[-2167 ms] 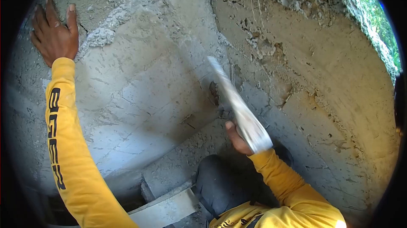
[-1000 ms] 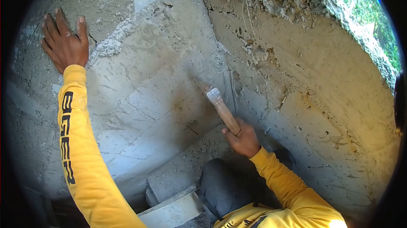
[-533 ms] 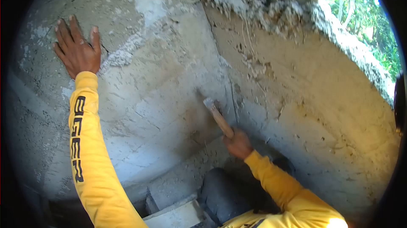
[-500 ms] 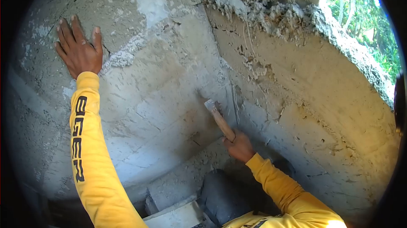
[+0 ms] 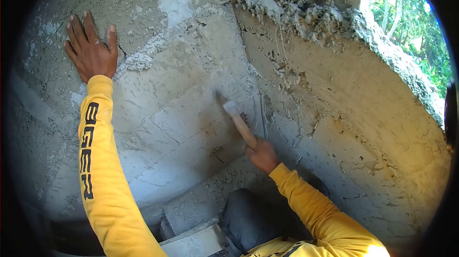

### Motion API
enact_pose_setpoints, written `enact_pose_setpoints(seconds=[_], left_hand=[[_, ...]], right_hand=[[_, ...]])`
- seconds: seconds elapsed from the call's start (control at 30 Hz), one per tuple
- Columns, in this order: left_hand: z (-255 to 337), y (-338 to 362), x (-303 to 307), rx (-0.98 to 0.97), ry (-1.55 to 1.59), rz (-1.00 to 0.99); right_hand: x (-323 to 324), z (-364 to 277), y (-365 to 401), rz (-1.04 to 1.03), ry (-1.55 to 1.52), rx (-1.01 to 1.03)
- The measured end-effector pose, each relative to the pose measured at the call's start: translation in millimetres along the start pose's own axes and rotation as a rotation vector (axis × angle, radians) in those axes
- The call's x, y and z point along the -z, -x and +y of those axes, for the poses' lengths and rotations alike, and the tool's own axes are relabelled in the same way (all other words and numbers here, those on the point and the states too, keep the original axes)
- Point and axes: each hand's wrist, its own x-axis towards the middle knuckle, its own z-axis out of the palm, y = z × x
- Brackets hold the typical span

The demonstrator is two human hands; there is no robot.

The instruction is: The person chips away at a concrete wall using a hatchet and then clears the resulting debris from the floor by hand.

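Note:
My left hand (image 5: 93,52) lies flat against the rough grey wall (image 5: 158,94), its fingers spread. In my right hand (image 5: 263,155) is a hammer (image 5: 245,130), with the fingers wrapped round the lower part of its wooden handle. The head is dusted white and blurred by motion, and its dark end points up and left, close to the smooth, pale part of the wall. A broken ridge of mortar (image 5: 139,61) runs beside my left hand.
A second wall (image 5: 344,94) meets the first at a corner on the right, with crumbly mortar (image 5: 311,18) along its top. Greenery shows through an opening (image 5: 406,23). Below are my knee (image 5: 248,219) and a pale board (image 5: 198,242).
My right hand has moved a little up and left with the hammer, whose head is now further along the pale wall. The left hand stays planted on the wall.

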Motion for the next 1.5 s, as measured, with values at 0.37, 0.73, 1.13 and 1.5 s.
enact_pose_setpoints(seconds=[0.37,0.73,1.13,1.5], left_hand=[[-2.9,-0.8,-1.6,0.0,-0.001,-0.01],[-4.4,-8.2,-0.4,0.002,-0.012,0.0],[-3.5,-1.6,-0.8,-0.006,-0.002,-0.013],[-2.9,-1.9,-2.3,-0.002,0.002,-0.007]], right_hand=[[58.6,-77.6,22.5,0.355,-0.173,0.64],[5.2,-15.8,-5.0,0.11,-0.135,0.157],[29.2,-80.5,1.1,0.354,-0.341,0.593],[55.1,-80.1,18.1,0.172,-0.24,0.348]])
